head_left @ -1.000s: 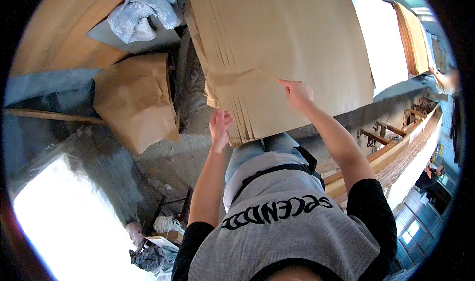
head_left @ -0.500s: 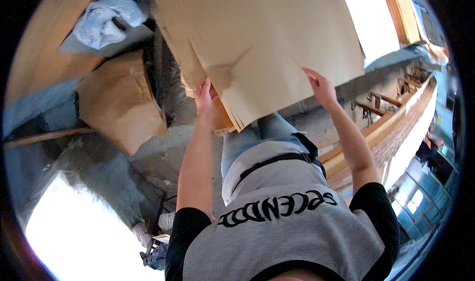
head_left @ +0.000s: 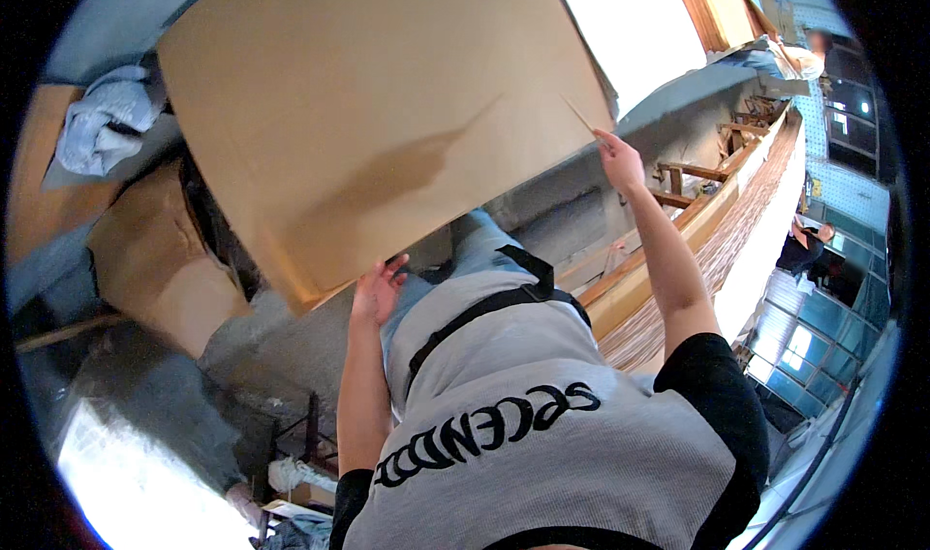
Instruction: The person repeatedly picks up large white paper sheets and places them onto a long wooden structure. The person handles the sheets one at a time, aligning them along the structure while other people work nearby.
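Note:
A large stack of brown sheets [head_left: 387,75], paper or thin board, lies before me with its near edge at my waist. My left hand [head_left: 376,293] is at that edge, fingers loosely apart and nothing gripped; whether the fingertips touch the sheet I cannot tell. My right hand [head_left: 622,162], raised by the stack's right edge, pinches a thin pointed stick [head_left: 578,114]. The stick's tip points up and left over the top sheet. A shadow of the hand and stick falls across the sheet.
Left of the stack are a brown curled sheet [head_left: 145,250] and a pale crumpled cloth [head_left: 107,124]. Along the right runs a long wooden rack [head_left: 697,269] with crossbars. White sheets [head_left: 630,27] lie beyond the stack. Another person [head_left: 802,248] is far right.
My left hand has let go of the sheet corner and lowered to the near edge. The top sheet now lies flatter and squarer. My right hand still holds the stick, which shows more clearly.

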A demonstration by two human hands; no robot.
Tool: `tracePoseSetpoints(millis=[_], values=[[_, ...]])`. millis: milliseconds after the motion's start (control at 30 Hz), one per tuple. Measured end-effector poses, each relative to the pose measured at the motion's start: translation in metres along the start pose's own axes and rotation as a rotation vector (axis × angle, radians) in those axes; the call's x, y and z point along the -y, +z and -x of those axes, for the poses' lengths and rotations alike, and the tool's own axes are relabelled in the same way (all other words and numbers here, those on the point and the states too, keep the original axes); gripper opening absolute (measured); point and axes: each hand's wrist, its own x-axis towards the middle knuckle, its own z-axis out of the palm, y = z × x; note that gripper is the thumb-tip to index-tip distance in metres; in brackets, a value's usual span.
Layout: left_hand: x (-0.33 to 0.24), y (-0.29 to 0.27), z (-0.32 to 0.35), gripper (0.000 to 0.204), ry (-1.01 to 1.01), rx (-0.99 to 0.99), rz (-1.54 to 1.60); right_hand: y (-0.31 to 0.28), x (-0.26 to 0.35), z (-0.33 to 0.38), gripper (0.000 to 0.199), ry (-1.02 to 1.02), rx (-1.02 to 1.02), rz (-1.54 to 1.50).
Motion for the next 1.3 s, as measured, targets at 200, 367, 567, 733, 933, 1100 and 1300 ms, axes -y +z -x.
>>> tracePoseSetpoints(millis=[200, 367, 567, 733, 933, 1100, 1300], values=[[0.044, 0.022, -0.072, 0.029, 0.161, -0.595, 0.006, -0.006, -0.018, -0.049, 0.031, -0.257, 0.067, 0.265], [0.054, 0.007, -0.073, 0.03, 0.313, -0.584, -0.047, -0.011, -0.058, -0.047, 0.032, -0.343, 0.172, 0.346], [0.066, 0.009, -0.063, 0.03, 0.316, -0.613, -0.125, -0.029, -0.068, -0.056, 0.029, -0.411, 0.121, 0.256], [0.066, -0.007, -0.058, 0.029, 0.277, -0.587, -0.113, -0.026, -0.094, -0.059, 0.03, -0.446, 0.237, 0.305], [0.066, 0.0, -0.062, 0.029, 0.26, -0.761, -0.116, -0.018, -0.108, -0.059, 0.022, -0.421, 0.322, 0.354], [0.059, 0.012, -0.056, 0.029, 0.204, -0.709, -0.166, -0.004, -0.161, -0.094, 0.019, -0.306, 0.239, -0.026], [0.055, 0.04, -0.048, 0.03, 0.215, -0.769, -0.194, 0.007, -0.212, -0.179, 0.023, 0.253, -0.093, -0.414]])
